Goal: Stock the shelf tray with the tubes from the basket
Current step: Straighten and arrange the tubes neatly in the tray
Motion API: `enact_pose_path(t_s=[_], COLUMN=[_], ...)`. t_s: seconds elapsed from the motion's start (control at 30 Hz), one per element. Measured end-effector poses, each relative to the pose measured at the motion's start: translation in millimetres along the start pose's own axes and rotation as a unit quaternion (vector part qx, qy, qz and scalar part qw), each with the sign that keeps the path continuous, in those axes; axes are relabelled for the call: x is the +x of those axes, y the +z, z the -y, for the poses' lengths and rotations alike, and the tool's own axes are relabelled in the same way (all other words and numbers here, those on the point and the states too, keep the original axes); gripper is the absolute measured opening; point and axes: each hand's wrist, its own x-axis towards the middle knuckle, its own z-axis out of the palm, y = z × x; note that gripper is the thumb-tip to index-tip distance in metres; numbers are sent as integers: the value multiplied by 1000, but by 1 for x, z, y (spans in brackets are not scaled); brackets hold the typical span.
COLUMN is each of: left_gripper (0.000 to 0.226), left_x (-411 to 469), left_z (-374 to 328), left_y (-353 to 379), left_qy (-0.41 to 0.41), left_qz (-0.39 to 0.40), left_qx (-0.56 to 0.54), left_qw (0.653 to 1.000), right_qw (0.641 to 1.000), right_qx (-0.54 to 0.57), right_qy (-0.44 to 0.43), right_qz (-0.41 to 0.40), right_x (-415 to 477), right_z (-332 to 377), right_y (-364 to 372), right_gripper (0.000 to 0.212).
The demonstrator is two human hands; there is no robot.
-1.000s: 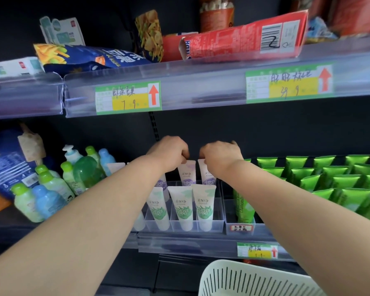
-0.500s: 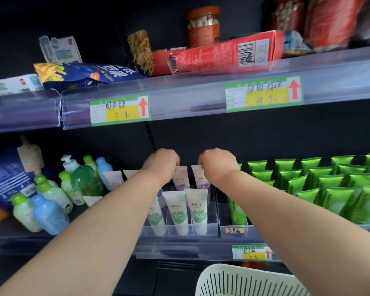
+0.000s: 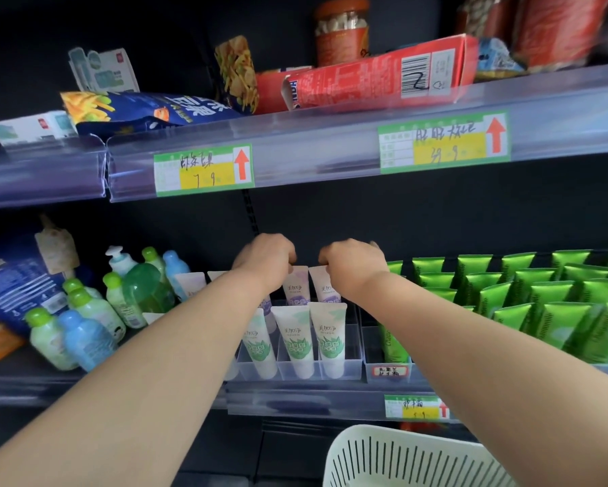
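Stocking looks well along, by my reading. Three green-printed tubes (image 3: pixel 295 342) stand cap-down in the near row of the clear shelf tray (image 3: pixel 354 362), one to a lane. In the far row behind them, the left hand (image 3: pixel 265 256) and the right hand (image 3: pixel 351 263) each curl their fingers over the crimped top of a tube. The left pinches the left purple tube (image 3: pixel 295 288) and the right pinches the right purple tube (image 3: pixel 325 286).

Both tubes stand upright, side by side and almost touching. Their lower ends are hidden behind the near row, so I cannot tell whether they are seated.

What is left depends on the white slotted basket (image 3: pixel 383 462), near and to the right, below the shelf. Only its rim and wall show, so whether more tubes lie inside cannot be told.

Just right of the tray, a second clear bin (image 3: pixel 371 356) holds a dark green tube (image 3: pixel 394 346). Further right stand rows of bright green packs (image 3: pixel 541 297).
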Motion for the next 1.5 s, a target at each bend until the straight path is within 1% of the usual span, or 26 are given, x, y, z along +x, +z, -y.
enact_pose_path(t_s=[0.13,0.3,0.5,0.6,0.67,0.83,1.0,1.07,1.17,1.23,1.3,1.4,1.5], left_gripper=[25,25,16,18,16,20,16,16,23,24,23,23,15], left_x=[-4,-20,-49,-67,-80,-111,-137,-145,-151,-151,-148,-139,-127], left_z=[-6,-25,-49,-64,-75,-112,-141,-147,-149,-146,-142,-134,-127], left_y=[-9,-26,-47,-50,-49,-34,-5,8,28,43,59,74,80], left_qy=[6,26,60,69,81,133,173,169,156,148,141,146,159], left_qz=[-5,-7,-32,-32,-29,-14,12,30,55,63,51,25,25], left_qx=[-10,-13,2,0,6,29,29,38,42,52,90,162,196], left_qw=[1000,1000,998,997,996,991,984,984,985,986,985,976,967], right_qw=[1000,999,998,997,996,994,995,995,995,995,995,995,994], right_qx=[-6,-5,-18,-29,-36,-45,-59,-58,-72,-79,-78,-72,-78], right_qy=[3,10,20,21,24,31,40,50,45,40,40,38,37], right_qz=[-17,-38,-62,-72,-78,-94,-73,-62,-49,-38,-40,-55,-61], right_x=[-8,-26,-64,-91,-111,-158,-193,-202,-212,-213,-210,-205,-202], right_z=[-3,-11,-21,-29,-35,-56,-82,-91,-98,-102,-105,-108,-113], right_y=[-6,-19,-39,-46,-48,-42,-22,-13,-2,8,21,36,45], right_gripper=[39,38,34,30,30,30,30,31,33,38,40,35,36])
